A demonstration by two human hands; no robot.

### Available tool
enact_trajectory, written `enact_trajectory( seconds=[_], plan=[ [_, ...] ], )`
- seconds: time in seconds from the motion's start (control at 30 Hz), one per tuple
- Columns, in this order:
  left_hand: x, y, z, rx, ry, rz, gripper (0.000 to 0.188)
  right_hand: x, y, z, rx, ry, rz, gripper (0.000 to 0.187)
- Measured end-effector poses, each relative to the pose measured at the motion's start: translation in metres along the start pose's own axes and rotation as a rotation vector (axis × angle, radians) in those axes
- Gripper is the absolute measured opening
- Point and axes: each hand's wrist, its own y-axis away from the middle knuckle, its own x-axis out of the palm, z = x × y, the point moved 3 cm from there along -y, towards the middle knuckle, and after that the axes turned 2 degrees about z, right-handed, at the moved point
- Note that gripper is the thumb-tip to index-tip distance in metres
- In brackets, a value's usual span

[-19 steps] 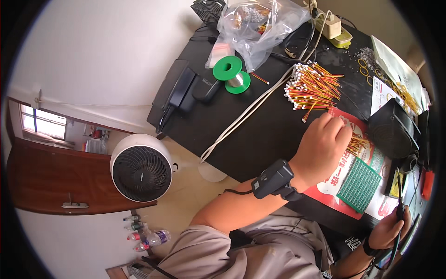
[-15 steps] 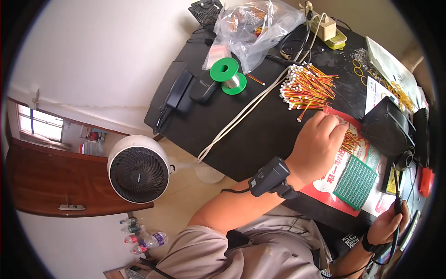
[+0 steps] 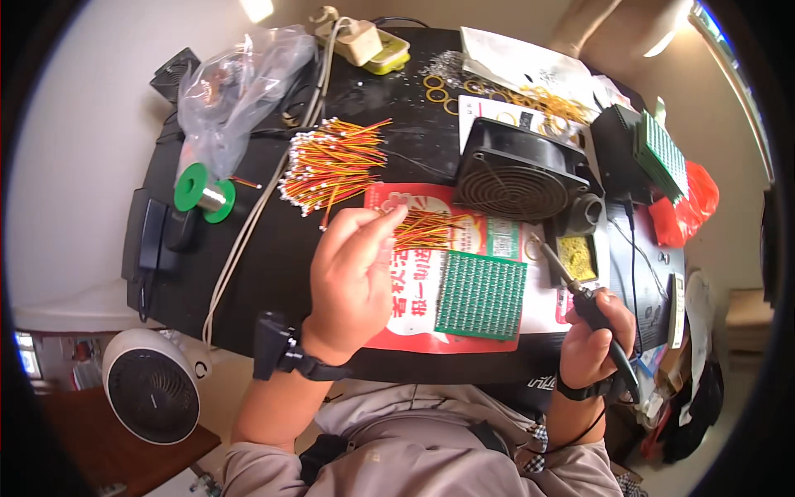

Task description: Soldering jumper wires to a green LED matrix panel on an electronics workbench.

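Observation:
My right hand [image 3: 592, 348] grips a soldering iron [image 3: 586, 306] by its black handle, its metal tip pointing up and left near a yellow sponge [image 3: 576, 258] in a dark holder. My left hand [image 3: 354, 269] is closed in a pinch at the left ends of a small bundle of red and yellow wires [image 3: 429, 229]; what the fingertips hold is hidden. A green circuit board panel [image 3: 480, 296] with rows of small pads lies right of that hand on a red and white printed sheet [image 3: 389, 334]. Beyond the left hand lies a larger pile of connector wires [image 3: 335, 166].
A black fan [image 3: 517, 178] stands behind the board. At left are a green solder spool [image 3: 192, 187], a black adapter [image 3: 152, 234], a white cable [image 3: 240, 255] and a clear plastic bag [image 3: 240, 91]. Yellow rubber bands [image 3: 546, 103] lie at the back; stacked green boards [image 3: 662, 156] stand at right.
The head view has swung right, so more of the table's right side shows. My left hand remains pinched by the small wire bundle; the soldering iron stays in my right hand.

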Motion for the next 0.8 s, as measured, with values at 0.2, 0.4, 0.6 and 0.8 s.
enact_trajectory(
  seconds=[0.2, 0.4, 0.6, 0.8],
  plan=[
    [0.003, 0.009, -0.006, -0.097, 0.098, 0.137, 0.006, 0.012, -0.01, 0.013, 0.012, 0.05, 0.183, 0.041],
    [0.023, 0.008, -0.009, 0.065, 0.1, 0.378, 0.013, 0.014, -0.005, 0.009, 0.08, -0.03, 0.09, 0.038],
    [0.033, 0.017, -0.012, 0.078, 0.046, 0.505, 0.016, 0.012, -0.01, 0.011, 0.218, -0.102, 0.043, 0.034],
    [0.026, 0.014, -0.015, 0.045, 0.121, 0.518, 0.017, 0.016, -0.028, 0.028, 0.539, -0.144, -0.096, 0.038]
  ],
)
